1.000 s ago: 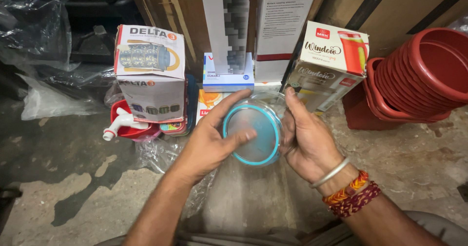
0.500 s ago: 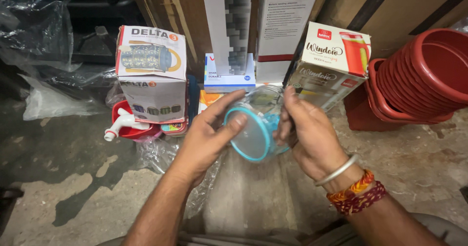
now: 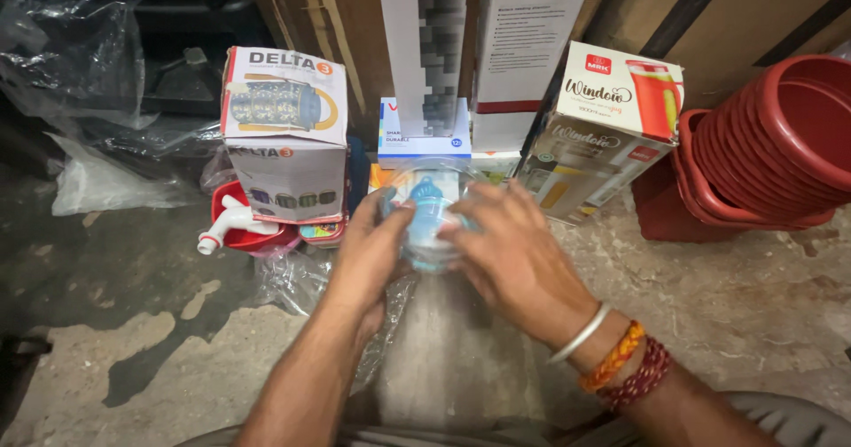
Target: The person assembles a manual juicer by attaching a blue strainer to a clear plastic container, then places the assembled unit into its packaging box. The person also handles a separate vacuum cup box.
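The jar [image 3: 432,206], clear with a teal lid, sits between both hands in the middle of the scene, held low over the rough concrete floor [image 3: 727,296]. The left hand [image 3: 370,254] wraps its left side, fingers curled snug against the wall and thumb up near the top. The right hand [image 3: 512,254] covers its right side, fingers spread and pressed onto the jar, so each hand is closed on it rather than loose. The view is slightly blurred there, and I cannot tell whether the lid is fully seated. On the right wrist are a silver bangle [image 3: 581,333] and red and orange thread bands [image 3: 625,369].

Just beyond the jar, far side, stands a row of cartons: a white box with a jug picture [image 3: 284,132] on the left, a small blue-and-white box [image 3: 424,137] straight behind, and a tilted box showing a red pitcher [image 3: 612,119] to the right. A red container with a white tap [image 3: 238,225] lies under the left box. Far right, a stack of red tubs [image 3: 771,146] rests on its side. Crumpled clear plastic bags [image 3: 80,75] are at the far left, well apart from the hands.
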